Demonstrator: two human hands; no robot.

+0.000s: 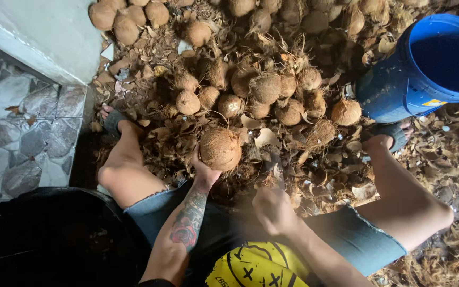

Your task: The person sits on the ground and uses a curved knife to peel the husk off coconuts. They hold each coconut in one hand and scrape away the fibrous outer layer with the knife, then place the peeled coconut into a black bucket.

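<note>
Early going: left hand [204, 171] cupping one round brown fibrous coconut [220, 149], right hand [273, 210] blurred, grip unclear; big husked-coconut pile [264, 87] untouched, blue plastic bucket [426, 64] looks empty.

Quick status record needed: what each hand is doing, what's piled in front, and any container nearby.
left hand: holds a husked coconut up from below
right hand: blurred, closed; what it grips cannot be told
pile: brown coconuts heaped on husk scraps ahead of the knees
container: blue plastic bucket, tilted, at the right
floor: patterned tiles at the left
</note>
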